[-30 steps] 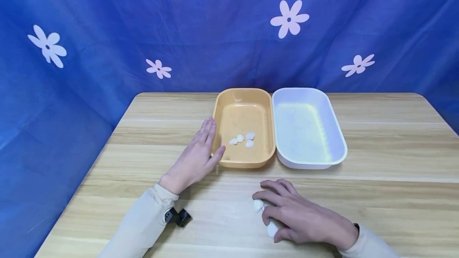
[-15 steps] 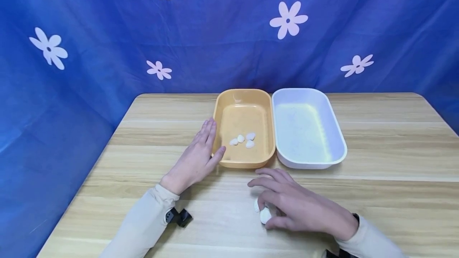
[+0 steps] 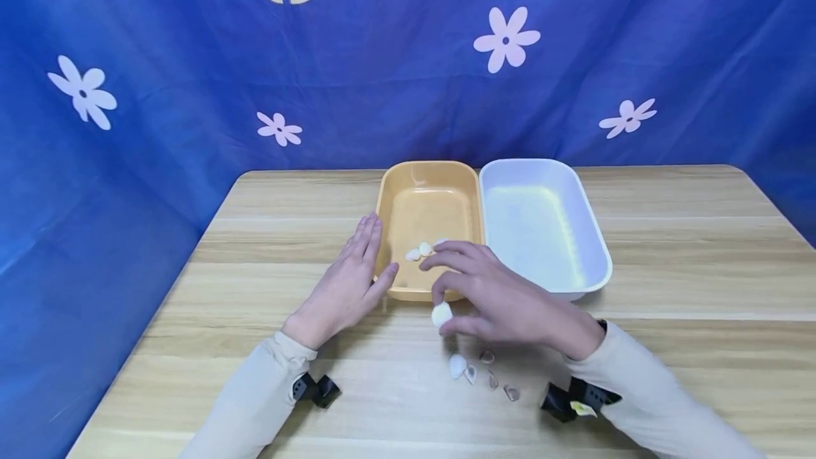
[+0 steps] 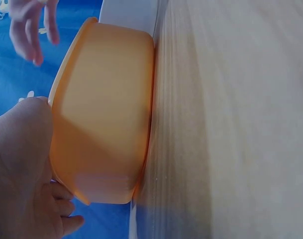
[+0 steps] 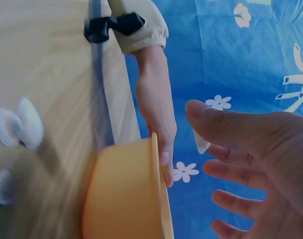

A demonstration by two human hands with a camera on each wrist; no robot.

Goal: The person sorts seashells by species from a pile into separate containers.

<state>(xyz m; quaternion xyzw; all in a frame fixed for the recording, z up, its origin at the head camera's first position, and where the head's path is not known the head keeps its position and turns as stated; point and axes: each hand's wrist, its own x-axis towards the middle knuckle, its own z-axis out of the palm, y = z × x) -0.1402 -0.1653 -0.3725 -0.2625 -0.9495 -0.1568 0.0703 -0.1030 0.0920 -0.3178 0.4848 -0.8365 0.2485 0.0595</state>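
Note:
Between thumb and forefinger, my right hand (image 3: pixel 510 299) pinches a white seashell (image 3: pixel 442 314), just in front of the orange tub (image 3: pixel 428 207). In the right wrist view this shell (image 5: pixel 201 143) shows partly behind the thumb. My left hand (image 3: pixel 338 296) rests with straight fingers along the tub's left rim, thumb at its near corner. White shells (image 3: pixel 425 249) lie inside the tub, some hidden by the right hand. On the table below the right hand are another white shell (image 3: pixel 457 366) and several small brownish shells (image 3: pixel 512 393).
A white tub (image 3: pixel 532 225) stands against the orange tub's right side, near the back edge of the wooden table (image 3: pixel 688 268). Behind the table hangs a blue curtain (image 3: pixel 382 55) with flower prints. Black wrist devices (image 3: pixel 315 389) sit on both sleeves.
My right hand has gathered a white shell from the table and moved up and left with it to the orange tub. Brownish shells are uncovered on the table. The left hand stays in place.

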